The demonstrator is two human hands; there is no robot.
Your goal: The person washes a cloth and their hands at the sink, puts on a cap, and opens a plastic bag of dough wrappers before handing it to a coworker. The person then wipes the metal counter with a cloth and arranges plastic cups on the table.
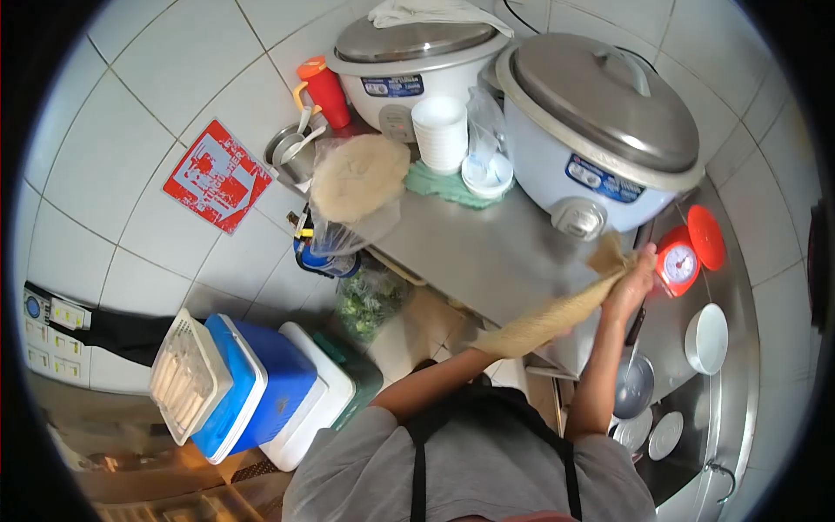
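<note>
A long tan cloth (557, 313) stretches over the steel counter's front edge, in front of my body. My right hand (633, 283) is closed round its upper right end, beside the red kitchen scale (678, 261). My left forearm (439, 383) reaches in from below and disappears under the cloth's lower left end. The cloth covers my left hand, so its fingers are hidden. Behind the cloth stands a large rice cooker (600, 122) with a steel lid.
On the steel counter (478, 248) are a second rice cooker (417, 65), stacked white bowls (440, 135) and a pale round item in plastic (361, 178). A pan (634, 387) and white bowl (706, 339) lie right, near the sink tap (722, 474). Blue coolers (261, 383) stand left.
</note>
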